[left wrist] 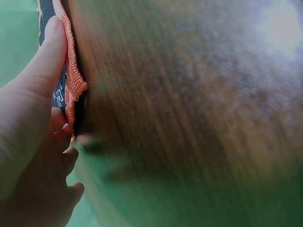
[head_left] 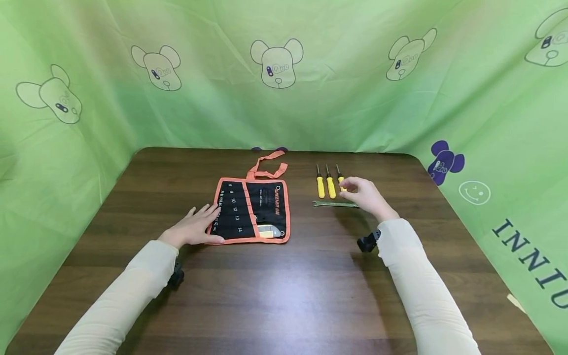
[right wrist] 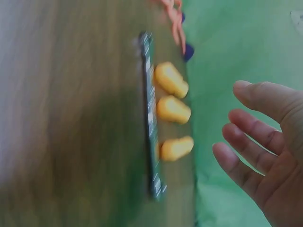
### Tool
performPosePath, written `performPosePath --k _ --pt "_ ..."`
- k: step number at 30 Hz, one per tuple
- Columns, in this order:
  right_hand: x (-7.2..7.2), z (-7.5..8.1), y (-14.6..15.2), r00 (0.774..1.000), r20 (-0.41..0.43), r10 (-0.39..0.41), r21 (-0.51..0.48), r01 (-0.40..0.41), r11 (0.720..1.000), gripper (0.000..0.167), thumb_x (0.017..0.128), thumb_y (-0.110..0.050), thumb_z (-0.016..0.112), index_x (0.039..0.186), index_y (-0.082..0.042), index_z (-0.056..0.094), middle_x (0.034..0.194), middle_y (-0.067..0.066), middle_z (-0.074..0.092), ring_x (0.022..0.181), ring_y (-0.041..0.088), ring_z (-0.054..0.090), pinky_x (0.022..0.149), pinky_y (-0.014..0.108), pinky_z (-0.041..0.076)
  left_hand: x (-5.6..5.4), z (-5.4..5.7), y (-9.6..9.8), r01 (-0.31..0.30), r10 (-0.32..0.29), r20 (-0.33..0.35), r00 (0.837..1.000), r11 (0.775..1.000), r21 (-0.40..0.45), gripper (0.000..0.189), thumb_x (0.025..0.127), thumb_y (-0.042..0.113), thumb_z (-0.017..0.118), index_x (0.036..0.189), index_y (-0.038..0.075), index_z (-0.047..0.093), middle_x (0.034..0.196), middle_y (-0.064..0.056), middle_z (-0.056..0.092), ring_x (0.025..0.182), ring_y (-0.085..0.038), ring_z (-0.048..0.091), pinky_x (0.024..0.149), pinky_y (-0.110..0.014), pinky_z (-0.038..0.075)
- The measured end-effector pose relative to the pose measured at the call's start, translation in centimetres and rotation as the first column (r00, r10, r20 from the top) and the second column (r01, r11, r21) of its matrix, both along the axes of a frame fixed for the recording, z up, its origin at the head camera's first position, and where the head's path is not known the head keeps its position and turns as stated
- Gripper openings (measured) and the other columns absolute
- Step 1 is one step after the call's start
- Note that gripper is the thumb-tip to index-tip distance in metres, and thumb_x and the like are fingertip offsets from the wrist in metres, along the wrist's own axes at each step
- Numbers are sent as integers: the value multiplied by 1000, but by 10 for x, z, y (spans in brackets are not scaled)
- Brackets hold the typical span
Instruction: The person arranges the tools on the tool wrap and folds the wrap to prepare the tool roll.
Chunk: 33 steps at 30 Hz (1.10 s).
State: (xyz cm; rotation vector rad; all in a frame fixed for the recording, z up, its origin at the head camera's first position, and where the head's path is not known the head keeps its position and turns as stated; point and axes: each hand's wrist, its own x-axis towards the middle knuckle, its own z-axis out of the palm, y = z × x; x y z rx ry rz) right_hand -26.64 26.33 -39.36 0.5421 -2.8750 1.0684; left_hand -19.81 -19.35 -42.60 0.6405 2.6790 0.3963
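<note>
My left hand (head_left: 194,227) rests with spread fingers on the left edge of a black tool pouch (head_left: 266,197) with orange trim. In the left wrist view its thumb lies along the pouch's orange edge (left wrist: 71,71). A yellow and grey utility knife (head_left: 268,231) shows in the pouch's lower right. Over the right end of a metal wrench (head_left: 333,203) hovers my right hand (head_left: 367,195), fingers loosely bent around nothing. Three yellow-handled screwdrivers (head_left: 331,187) lie side by side beyond the wrench; the right hand partly covers the rightmost one in the head view.
Orange straps (head_left: 270,173) trail from the pouch's far edge. Everything lies on a dark wooden table (head_left: 266,296). Green cloth (head_left: 337,108) printed with bear heads hangs behind and beside it.
</note>
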Motion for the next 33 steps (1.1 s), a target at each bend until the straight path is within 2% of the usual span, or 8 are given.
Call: performPosePath --k 5,10,15,19,27,33 --pt "0 -12 22 999 15 -40 64 39 997 21 85 -5 64 103 7 61 94 19 62 87 30 55 77 42 42 1 1 -1 10 -10 -20 1000 1000 9 94 82 56 59 143 -4 22 148 -23 16 135 -39 10 104 -58 4" --pt "-1 -26 38 997 60 -58 122 51 991 21 85 -8 65 102 4 63 95 17 62 85 29 53 75 42 41 1 1 -1 14 -14 -35 999 1000 18 94 81 55 60 143 -5 23 148 -24 17 135 -40 12 104 -58 5" --pt "-3 -36 45 997 58 -54 169 44 985 20 83 -9 67 99 3 66 94 17 63 83 29 54 74 43 42 1 -1 -1 17 -16 -35 999 1000 11 94 81 56 59 143 -5 23 148 -24 17 135 -40 12 104 -58 6" --pt "-5 -42 47 998 46 -39 201 29 979 15 82 -8 68 93 3 68 87 13 63 83 29 54 75 44 42 2 0 0 14 -13 -32 999 1000 13 93 81 55 60 142 -5 24 148 -24 17 135 -41 12 104 -58 6" --pt "-5 -42 47 999 40 33 226 -41 973 5 80 -3 67 79 1 64 72 4 58 72 23 52 68 39 41 3 3 1 24 -24 -36 999 1000 8 92 82 53 60 142 -6 24 147 -25 17 134 -41 12 104 -58 6" --pt "-5 -37 43 988 130 88 225 -115 968 7 81 1 63 77 -2 58 68 1 52 65 16 48 62 32 39 2 2 0 21 -20 -38 999 1000 10 92 82 53 60 142 -6 23 147 -25 17 134 -41 12 104 -58 6"
